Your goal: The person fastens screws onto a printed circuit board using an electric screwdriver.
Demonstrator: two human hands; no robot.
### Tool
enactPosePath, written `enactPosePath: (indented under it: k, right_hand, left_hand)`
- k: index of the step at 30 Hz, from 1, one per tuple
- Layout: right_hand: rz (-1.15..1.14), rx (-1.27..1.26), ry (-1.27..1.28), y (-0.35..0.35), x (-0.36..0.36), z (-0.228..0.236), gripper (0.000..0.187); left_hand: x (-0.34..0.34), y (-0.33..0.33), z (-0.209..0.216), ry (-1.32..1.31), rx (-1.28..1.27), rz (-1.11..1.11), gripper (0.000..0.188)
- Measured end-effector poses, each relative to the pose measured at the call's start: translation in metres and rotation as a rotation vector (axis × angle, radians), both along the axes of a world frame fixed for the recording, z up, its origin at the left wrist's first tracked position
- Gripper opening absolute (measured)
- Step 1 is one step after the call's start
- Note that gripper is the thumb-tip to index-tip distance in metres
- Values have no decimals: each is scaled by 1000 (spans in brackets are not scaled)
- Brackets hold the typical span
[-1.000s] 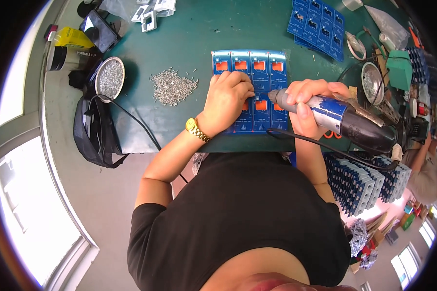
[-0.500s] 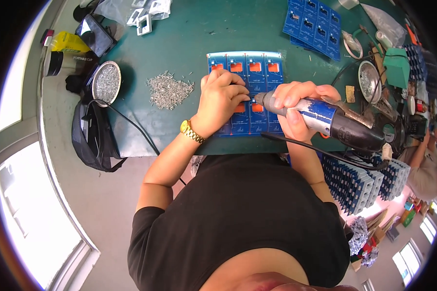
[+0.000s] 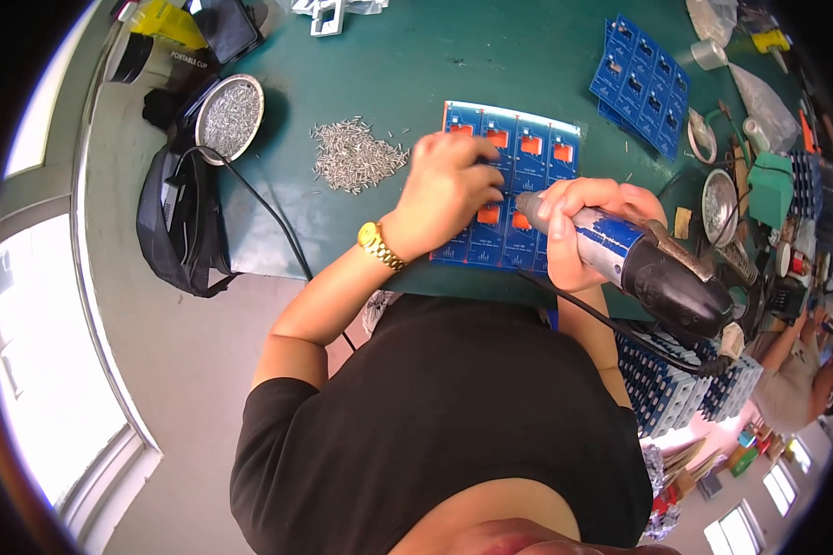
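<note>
A blue circuit-board panel with orange cut-outs lies on the green table. My right hand is wrapped round an electric screwdriver with a blue and black body. The tool is tilted, its tip pointing left at the middle of the panel; whether it touches a screw there I cannot tell. Over the panel's left half is my left hand, its fingers bent and drawn together close to the tip. What they pinch, if anything, is hidden. A pile of small metal screws lies to the left of this hand.
Left stands a round dish of screws beside a black bag. More blue panels lie stacked far right, with another metal dish nearer. Stacked boards stand below the right table edge. A black cable crosses the left edge.
The whole view has shifted and tilted slightly, so the table's things appear farther right. Both hands stay over the panel, the right still holding the screwdriver with its tip near the same spot.
</note>
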State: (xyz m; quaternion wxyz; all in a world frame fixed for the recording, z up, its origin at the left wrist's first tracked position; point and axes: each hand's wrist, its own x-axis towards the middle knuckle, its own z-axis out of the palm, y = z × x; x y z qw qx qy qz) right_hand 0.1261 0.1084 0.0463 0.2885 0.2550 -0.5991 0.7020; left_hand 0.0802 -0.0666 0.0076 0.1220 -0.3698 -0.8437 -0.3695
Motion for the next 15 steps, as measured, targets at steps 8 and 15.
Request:
enactPosePath:
  k: [8, 15]
  right_hand:
    - [-75, 91, -92, -10, -8, 10, 66]
    - [11, 160, -150, -8, -13, 10, 69]
  left_hand:
    - [-34, -53, -12, -84, -365, 582, 9]
    - [-26, -42, -17, 68, -407, 602, 13]
